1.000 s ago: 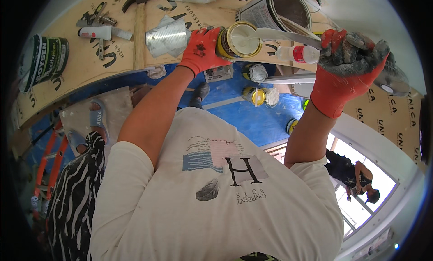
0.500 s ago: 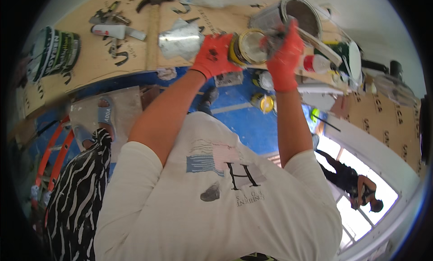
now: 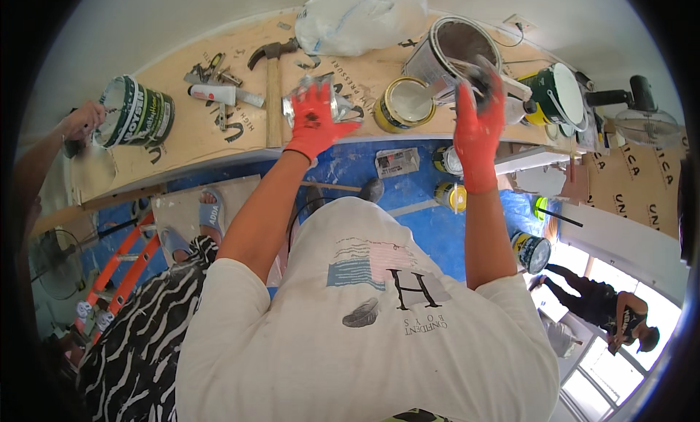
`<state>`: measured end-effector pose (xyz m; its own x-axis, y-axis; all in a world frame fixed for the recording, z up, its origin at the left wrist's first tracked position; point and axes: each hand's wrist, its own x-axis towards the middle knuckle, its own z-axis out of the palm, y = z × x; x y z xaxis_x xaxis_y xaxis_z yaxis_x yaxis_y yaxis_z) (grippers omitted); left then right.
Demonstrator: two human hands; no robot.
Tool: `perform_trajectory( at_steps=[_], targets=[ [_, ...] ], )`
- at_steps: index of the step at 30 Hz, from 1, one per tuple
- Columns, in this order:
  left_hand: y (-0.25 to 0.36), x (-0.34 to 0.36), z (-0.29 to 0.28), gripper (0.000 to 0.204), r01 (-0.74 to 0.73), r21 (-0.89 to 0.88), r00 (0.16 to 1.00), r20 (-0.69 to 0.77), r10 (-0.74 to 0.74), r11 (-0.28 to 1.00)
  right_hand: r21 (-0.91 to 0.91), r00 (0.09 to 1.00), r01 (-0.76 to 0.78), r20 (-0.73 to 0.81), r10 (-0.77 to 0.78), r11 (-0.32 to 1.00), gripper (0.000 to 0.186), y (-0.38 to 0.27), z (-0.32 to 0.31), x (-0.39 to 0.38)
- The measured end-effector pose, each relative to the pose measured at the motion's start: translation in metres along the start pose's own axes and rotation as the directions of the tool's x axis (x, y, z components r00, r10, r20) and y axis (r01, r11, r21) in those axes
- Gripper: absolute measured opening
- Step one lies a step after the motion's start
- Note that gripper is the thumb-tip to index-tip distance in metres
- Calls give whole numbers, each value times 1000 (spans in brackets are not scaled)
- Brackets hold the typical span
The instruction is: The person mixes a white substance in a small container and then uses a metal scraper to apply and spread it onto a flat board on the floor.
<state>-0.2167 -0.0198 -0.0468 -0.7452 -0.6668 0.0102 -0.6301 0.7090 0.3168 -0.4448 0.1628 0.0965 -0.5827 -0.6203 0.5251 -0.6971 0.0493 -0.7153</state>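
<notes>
My left hand, in a red glove, lies with fingers spread on a crumpled silver sheet, just right of a hammer. My right hand, red with grimy grey fingertips, is raised right of an open yellow-and-black can of pale paste. A light flat tool reaches from the can toward that hand; the blurred fingers hide whether they grip it. A large open metal pail stands behind the can.
Metal tools, a plastic bag and buckets share the curved plywood counter. At left, another person's hand is by a green bucket; striped-trousered legs and an orange ladder are below. A person is by the window.
My left hand has left the yellow can and spread on the silver sheet. My right hand moved across toward the can. Another person's hand has appeared at the left.
</notes>
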Motion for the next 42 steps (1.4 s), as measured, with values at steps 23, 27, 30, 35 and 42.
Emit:
perform_trajectory(
  at_steps=[23,27,30,35,42],
  targets=[
    [-60,-109,-11,86,-318,-330,945,-34,326,889,-181,859,-12,501,102,983,67,-4,176,-195],
    [-39,-127,-25,72,-219,-529,907,-419,-28,820,385,816,-551,433,383,740,48,-21,163,-194],
    [-24,-134,-34,67,14,-998,914,39,-403,-63,715,613,-699,581,535,24,39,-50,139,-185],
    [-4,-145,-52,52,-164,-920,980,-192,-45,356,696,599,-718,609,520,12,42,-89,96,-179],
    [40,-128,-57,36,125,-792,953,263,-149,-597,808,653,-587,440,617,45,44,-73,-40,-209]
  ],
)
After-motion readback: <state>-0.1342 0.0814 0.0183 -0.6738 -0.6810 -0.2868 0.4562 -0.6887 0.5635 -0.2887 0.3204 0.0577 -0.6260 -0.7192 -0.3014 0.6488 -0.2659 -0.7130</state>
